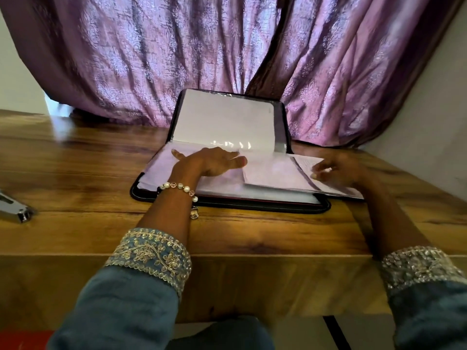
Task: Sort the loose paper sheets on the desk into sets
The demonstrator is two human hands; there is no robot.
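Observation:
A black zip folder (227, 204) lies open on the wooden desk (75, 160), its lid propped against the curtain with a white sheet (222, 120) behind clear plastic. White paper sheets (273, 178) fill the lower half. My left hand (209, 161) rests flat on these sheets with its fingers spread. My right hand (336, 170) touches the edge of a printed sheet (305, 161) that sticks out past the folder's right side; whether it pinches the sheet is unclear.
A metal stapler (17, 209) lies at the desk's left edge. A purple patterned curtain (227, 46) hangs right behind the folder. A pale wall (429, 122) closes the right side. Bare wood lies between the folder and the front edge.

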